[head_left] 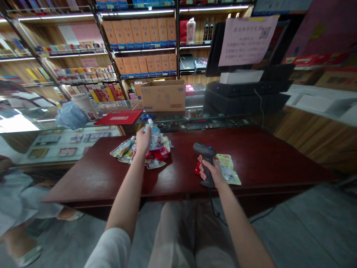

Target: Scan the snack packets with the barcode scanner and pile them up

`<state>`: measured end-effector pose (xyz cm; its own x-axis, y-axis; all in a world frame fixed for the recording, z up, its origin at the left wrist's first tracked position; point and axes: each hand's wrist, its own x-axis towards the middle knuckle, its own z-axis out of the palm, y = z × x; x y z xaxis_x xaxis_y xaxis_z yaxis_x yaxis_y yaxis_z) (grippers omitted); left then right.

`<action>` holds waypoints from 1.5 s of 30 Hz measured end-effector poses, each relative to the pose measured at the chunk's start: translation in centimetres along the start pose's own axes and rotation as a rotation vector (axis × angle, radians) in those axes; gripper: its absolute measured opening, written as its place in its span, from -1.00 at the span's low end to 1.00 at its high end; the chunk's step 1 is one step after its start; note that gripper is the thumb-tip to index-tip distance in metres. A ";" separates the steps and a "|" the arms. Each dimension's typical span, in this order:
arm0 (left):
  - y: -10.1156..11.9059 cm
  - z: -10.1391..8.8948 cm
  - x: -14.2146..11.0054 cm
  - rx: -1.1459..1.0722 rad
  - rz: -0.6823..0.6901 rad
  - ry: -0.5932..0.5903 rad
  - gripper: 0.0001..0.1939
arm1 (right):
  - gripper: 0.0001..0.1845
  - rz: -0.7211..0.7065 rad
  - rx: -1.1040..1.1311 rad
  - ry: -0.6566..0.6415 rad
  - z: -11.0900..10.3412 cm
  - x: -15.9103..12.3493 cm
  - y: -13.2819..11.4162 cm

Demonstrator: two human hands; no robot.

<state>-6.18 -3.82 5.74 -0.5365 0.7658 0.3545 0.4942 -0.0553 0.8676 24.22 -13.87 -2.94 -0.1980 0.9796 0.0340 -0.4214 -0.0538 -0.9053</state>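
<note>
My left hand [143, 140] is closed on a light-blue spout pouch [155, 138] with a white cap, over a pile of snack packets [126, 150]. Red packets [161, 153] and other shiny, colourful ones lie in that pile. My right hand [211, 169] wraps round the handle of a black barcode scanner [205, 149], its head pointing up and left. Beside and partly behind this hand, a yellow-green packet [228, 169] lies flat on the dark red table. A red packet [197, 168] is half hidden by the scanner and fingers.
Behind the table [181, 178] is a glass counter with a cardboard box [163, 96], a red folder [119, 117] and a white cup [83, 106]. A monitor with a paper notice [248, 41] stands at right. The scanner's cable [214, 210] hangs off the front edge. People are at left.
</note>
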 end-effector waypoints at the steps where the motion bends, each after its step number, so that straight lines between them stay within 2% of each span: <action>1: -0.6 -0.2 0.5 0.025 -0.025 0.005 -0.64 | -0.56 0.000 -0.004 0.001 0.1 -0.1 -0.1; 6: -2.8 -0.3 1.4 0.121 -0.123 -0.003 -0.62 | -0.58 -0.021 0.006 0.012 0.1 -0.3 -0.1; 10: -2.8 -0.5 1.0 0.367 -0.135 -0.064 -0.55 | -0.62 -0.020 0.036 0.026 -0.2 -0.2 0.2; 12: -2.3 -0.6 0.7 0.483 -0.086 -0.054 -0.54 | -0.62 -0.026 0.046 0.029 -0.3 -0.2 0.3; 17: -0.9 -0.7 -0.6 0.661 0.129 0.074 -0.56 | -0.69 -0.038 0.049 0.005 -0.3 -0.5 0.2; 20: -0.3 -0.8 -2.1 0.685 0.261 0.045 -0.61 | -0.70 -0.036 0.040 -0.009 -0.4 -0.5 0.2; 23: 0.0 -0.4 -4.1 0.679 0.361 -0.026 -0.66 | -0.67 -0.034 0.038 -0.010 -0.5 -0.4 0.4; 26: 0.4 0.7 -6.6 0.636 0.448 -0.114 -0.70 | -0.65 -0.040 0.033 -0.003 -0.4 -0.2 0.1; 31: 1.3 4.3 -10.6 0.474 0.587 -0.474 -0.78 | -0.60 -0.063 0.009 0.034 -0.6 0.4 -2.1; 33: 1.6 6.1 -11.7 0.430 0.583 -0.612 -0.79 | -0.58 -0.068 -0.012 0.050 -1.2 0.9 -3.4; 36: 2.3 8.6 -13.1 0.418 0.504 -0.770 -0.76 | -0.57 -0.097 -0.026 0.082 -2.7 1.8 -4.8; 39: 3.2 10.3 -14.1 0.448 0.413 -0.906 -0.60 | -0.56 -0.106 -0.031 0.107 -4.5 2.6 -5.6; 42: 4.2 11.4 -15.0 0.534 0.368 -0.974 -0.43 | -0.56 -0.106 -0.022 0.137 -5.9 3.1 -5.9; 45: 4.8 12.1 -15.5 0.623 0.352 -0.981 -0.40 | -0.56 -0.092 0.014 0.132 -7.1 3.4 -6.1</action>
<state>12.80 -8.24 0.22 0.3055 0.9456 -0.1119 0.8976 -0.2468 0.3651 32.38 -8.89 -0.28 -0.0403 0.9974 0.0597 -0.4446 0.0356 -0.8950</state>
